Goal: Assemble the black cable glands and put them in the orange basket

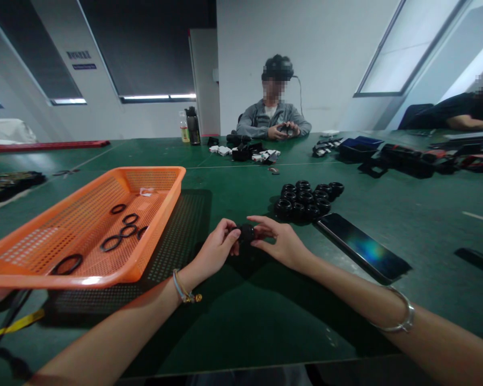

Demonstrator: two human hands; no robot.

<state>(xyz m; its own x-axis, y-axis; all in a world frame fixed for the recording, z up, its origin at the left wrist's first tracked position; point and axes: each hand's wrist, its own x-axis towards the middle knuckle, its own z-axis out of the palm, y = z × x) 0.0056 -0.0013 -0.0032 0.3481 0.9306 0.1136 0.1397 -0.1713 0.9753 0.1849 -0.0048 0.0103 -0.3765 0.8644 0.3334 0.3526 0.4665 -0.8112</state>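
My left hand [221,237] is closed on a small black round part [247,234], thumb and fingers gripping its left side. At the right side of that part, my right hand [279,241] has its fingertips on it, index finger reaching over the top and thumb below. The part is held just above the green table, and its details are too dark to make out. Beyond my right hand stands a cluster of glossy black ring-shaped parts [305,197]. Black rings [111,243] lie in the orange basket [161,230] on my left.
A phone [364,246] lies on the green table [225,321] right of my hands. Black and white parts [245,153] are piled in front of a co-worker [271,118] across the table. Two bottles [192,126] stand at the back. A dark flat piece [477,259] is far right.
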